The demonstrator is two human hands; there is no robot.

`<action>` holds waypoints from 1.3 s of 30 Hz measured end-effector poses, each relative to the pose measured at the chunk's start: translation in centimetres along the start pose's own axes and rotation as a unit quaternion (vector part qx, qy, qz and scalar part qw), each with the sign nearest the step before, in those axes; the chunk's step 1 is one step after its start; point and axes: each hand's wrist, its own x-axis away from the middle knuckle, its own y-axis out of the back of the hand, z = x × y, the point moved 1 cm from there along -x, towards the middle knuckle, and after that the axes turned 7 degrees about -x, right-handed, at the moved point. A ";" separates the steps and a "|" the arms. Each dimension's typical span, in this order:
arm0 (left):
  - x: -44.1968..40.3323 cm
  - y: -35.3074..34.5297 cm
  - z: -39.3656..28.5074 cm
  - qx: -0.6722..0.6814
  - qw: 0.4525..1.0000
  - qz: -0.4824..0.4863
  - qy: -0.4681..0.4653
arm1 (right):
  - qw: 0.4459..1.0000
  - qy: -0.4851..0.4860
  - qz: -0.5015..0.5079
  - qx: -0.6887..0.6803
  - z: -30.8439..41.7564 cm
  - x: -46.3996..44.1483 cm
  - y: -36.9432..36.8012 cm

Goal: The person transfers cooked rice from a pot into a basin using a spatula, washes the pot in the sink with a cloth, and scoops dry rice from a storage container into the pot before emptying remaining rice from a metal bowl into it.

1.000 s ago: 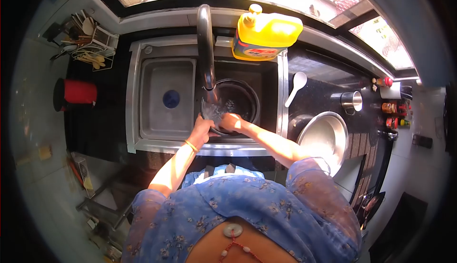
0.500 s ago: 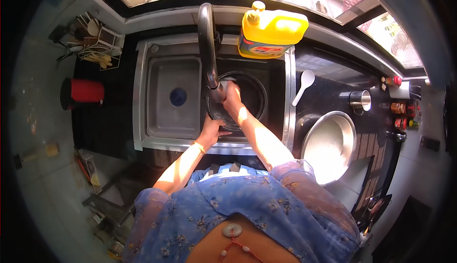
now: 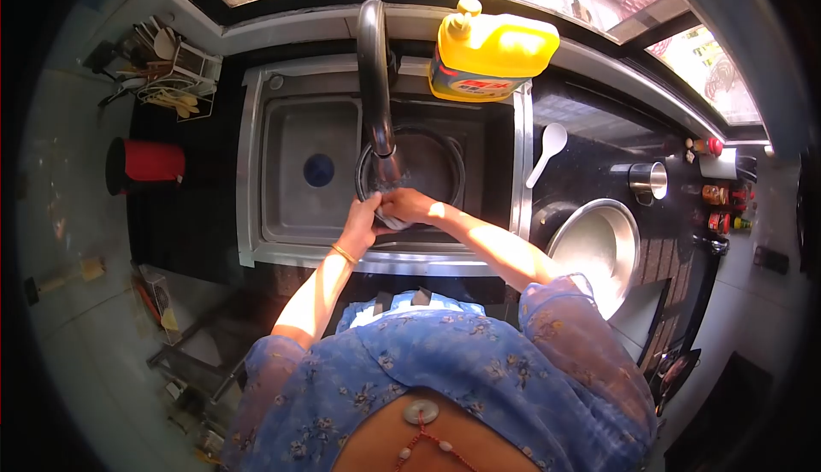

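Note:
A dark round pot [image 3: 460,168] is in the right basin of the sink, under the black faucet [image 3: 374,79], from which water runs. My left hand [image 3: 360,224] grips the pot's near-left rim. Close beside it, my right hand [image 3: 409,205] is closed on a pale cloth [image 3: 394,222], pressed against the near inner side of the pot. The cloth is mostly covered by my fingers.
A yellow jug [image 3: 492,57] stands behind the right basin. Right of the sink lie a white spoon [image 3: 547,154], a metal cup [image 3: 648,181] and a large metal bowl [image 3: 596,254]. A red container [image 3: 154,164] and a utensil rack [image 3: 184,79] are on the left.
My right hand went to the pot's far side under the faucet, then came back to the near rim. The pot has shifted slightly left since half a second ago, with my left hand still at its rim.

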 end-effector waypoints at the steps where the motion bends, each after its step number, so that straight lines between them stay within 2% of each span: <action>1: 0.1 -0.2 0.2 -0.028 0.999 -0.011 -0.027 | 0.994 -0.028 0.068 0.076 -0.3 0.6 0.7; 2: 0.2 -0.4 0.4 -0.057 0.997 -0.021 -0.053 | 0.978 -0.057 0.133 0.150 -0.5 1.2 1.4; 4: 0.4 -1.0 0.2 -0.047 0.997 -0.011 -0.057 | 0.907 -0.168 0.223 0.316 1.6 2.5 3.6; 5: 0.8 -1.4 -0.5 -0.073 0.995 -0.005 -0.060 | 0.865 -0.101 0.180 0.457 1.1 2.4 3.7; 6: 1.2 -1.7 -1.1 -0.100 0.993 0.000 -0.066 | 0.827 -0.048 0.204 0.522 -0.3 1.5 4.0; 8: 1.5 -2.1 -1.7 -0.097 0.993 -0.007 -0.060 | 0.812 -0.048 0.119 0.570 -1.2 1.2 5.1; 9: 1.7 -2.2 -2.0 -0.094 0.994 -0.013 -0.052 | 0.812 -0.047 0.119 0.569 -1.5 0.8 5.3; 11: 2.1 -2.2 -2.2 -0.111 0.992 -0.018 -0.049 | 0.846 0.030 -0.061 0.528 -2.5 -0.4 5.6; 12: 2.1 -2.2 -2.3 -0.126 0.991 -0.022 -0.046 | 0.847 0.030 -0.061 0.528 -3.2 -1.2 5.4; 14: 1.9 -2.1 -2.1 -0.126 0.991 -0.020 -0.037 | 0.863 0.094 -0.148 0.475 -4.0 -3.2 4.3; 15: 1.8 -2.1 -2.0 -0.127 0.991 -0.017 -0.029 | 0.863 0.094 -0.148 0.474 -4.0 -4.2 3.3; 17: 1.7 -2.0 -2.1 -0.137 0.989 -0.025 -0.042 | 0.921 0.130 -0.210 0.302 -3.8 -5.4 1.5; 18: 1.6 -1.9 -2.2 -0.146 0.987 -0.033 -0.054 | 0.929 0.194 -0.130 0.289 -1.1 -3.3 1.7; 19: 1.4 -1.7 -2.4 -0.146 0.987 -0.034 -0.057 | 0.935 0.181 -0.058 0.300 -1.5 -3.5 0.5; 21: 1.2 -0.8 -2.7 -0.136 0.988 -0.023 -0.064 | 0.935 0.170 0.013 0.310 -1.1 -2.7 -0.8; 23: 1.6 -0.6 -2.8 -0.147 0.987 -0.026 -0.057 | 0.914 0.184 0.129 0.338 -0.6 -0.6 0.0; 24: 1.9 -0.6 -2.9 -0.160 0.986 -0.028 -0.048 | 0.913 0.185 0.129 0.340 0.4 0.3 1.3; 26: 2.3 -0.8 -2.9 -0.163 0.985 -0.036 -0.049 | 0.865 0.052 0.279 0.415 1.6 1.8 3.6; 28: 2.1 -1.0 -2.9 -0.152 0.987 -0.028 -0.034 | 0.790 0.034 0.288 0.540 0.4 0.6 5.5; 29: 1.9 -1.0 -2.9 -0.151 0.987 -0.028 -0.037 | 0.783 0.018 0.259 0.565 -1.1 -0.6 6.0; 30: 1.8 -0.9 -2.9 -0.148 0.988 -0.028 -0.039 | 0.817 0.101 0.170 0.541 1.1 0.2 7.5; 31: 1.6 -0.7 -2.9 -0.144 0.988 -0.030 -0.040 | 0.898 0.085 0.158 0.402 3.5 -0.1 9.0; 32: 1.6 -0.6 -2.8 -0.142 0.989 -0.032 -0.040 | 0.955 0.066 0.145 0.252 5.7 -0.9 10.7; 33: 1.5 -0.4 -2.6 -0.149 0.988 -0.037 -0.029 | 0.979 0.089 0.069 0.172 7.1 -2.0 11.7; 34: 1.6 -0.2 -2.3 -0.159 0.986 -0.043 -0.015 | 0.990 0.110 -0.008 0.087 7.9 -3.3 12.3; 36: 1.5 0.0 -1.6 -0.154 0.987 -0.048 -0.002 | 0.977 0.203 -0.062 0.025 8.0 -7.4 12.1; 38: 1.4 0.1 -0.8 -0.151 0.987 -0.048 0.013 | 0.967 0.245 0.046 0.051 8.0 -11.0 11.8; 39: 1.4 0.1 -0.5 -0.145 0.988 -0.050 0.014 | 0.968 0.242 0.046 0.049 9.3 -11.7 11.7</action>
